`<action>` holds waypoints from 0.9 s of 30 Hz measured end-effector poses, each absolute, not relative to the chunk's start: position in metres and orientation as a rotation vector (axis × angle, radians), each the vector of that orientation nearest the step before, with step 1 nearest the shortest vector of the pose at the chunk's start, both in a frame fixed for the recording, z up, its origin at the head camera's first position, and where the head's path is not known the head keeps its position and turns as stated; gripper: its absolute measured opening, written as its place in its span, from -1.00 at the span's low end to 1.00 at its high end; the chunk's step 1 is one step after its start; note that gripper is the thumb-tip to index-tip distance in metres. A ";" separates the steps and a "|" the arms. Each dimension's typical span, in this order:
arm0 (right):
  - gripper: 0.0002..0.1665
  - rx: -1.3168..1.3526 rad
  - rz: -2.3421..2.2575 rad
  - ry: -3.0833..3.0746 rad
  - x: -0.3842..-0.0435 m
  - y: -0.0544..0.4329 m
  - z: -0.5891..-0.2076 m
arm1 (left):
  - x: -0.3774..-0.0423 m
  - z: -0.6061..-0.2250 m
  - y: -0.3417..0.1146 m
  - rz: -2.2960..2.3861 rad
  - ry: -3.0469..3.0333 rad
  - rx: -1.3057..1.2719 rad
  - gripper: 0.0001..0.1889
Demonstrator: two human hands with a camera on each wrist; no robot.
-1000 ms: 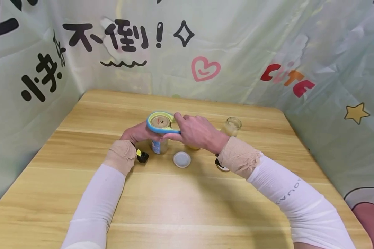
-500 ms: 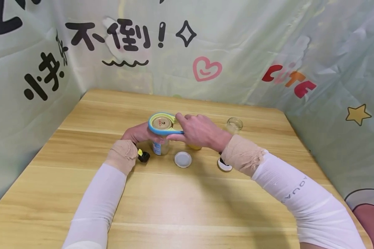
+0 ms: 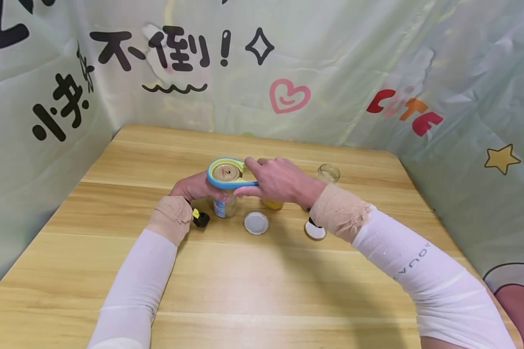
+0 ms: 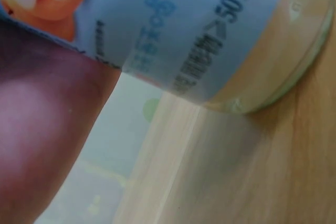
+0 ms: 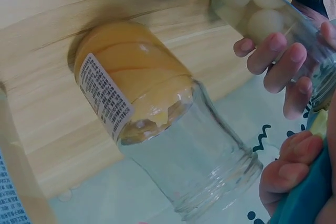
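Under the lid, my left hand (image 3: 196, 186) holds a glass jar (image 3: 224, 207) whose label is blue. Round whitish fruit shows through that jar's glass (image 5: 262, 17) in the right wrist view, with my left fingertips (image 5: 276, 41) curled round it. Its gold lid (image 3: 226, 172) sits inside the loop of a blue and yellow-green jar opener (image 3: 227, 185). My right hand (image 3: 281, 179) grips the opener's handles from the right, thumb on the near side. The left wrist view shows the jar's label (image 4: 199, 35) up close and its base right at the table.
An uncapped jar of orange fruit (image 5: 136, 72) stands behind my right hand. Farther right is another uncapped glass jar (image 3: 329, 173), partly hidden by my wrist. Two lids, one white inside (image 3: 256, 223) and one with a brownish rim (image 3: 315, 230), lie on the wooden table (image 3: 244, 281).
My right wrist has shifted slightly rightward, and more of the right-hand lid and the orange fruit jar shows. Both hands keep their hold on jar and opener.
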State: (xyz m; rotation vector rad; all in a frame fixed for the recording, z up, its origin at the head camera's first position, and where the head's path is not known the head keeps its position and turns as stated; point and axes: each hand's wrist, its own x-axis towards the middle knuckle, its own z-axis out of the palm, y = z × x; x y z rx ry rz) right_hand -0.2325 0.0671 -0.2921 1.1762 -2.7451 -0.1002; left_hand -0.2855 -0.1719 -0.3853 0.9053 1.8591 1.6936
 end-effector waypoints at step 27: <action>-0.23 1.359 -0.084 -2.706 -0.251 0.073 -0.280 | -0.289 -0.386 -0.171 1.658 1.710 1.075 -0.52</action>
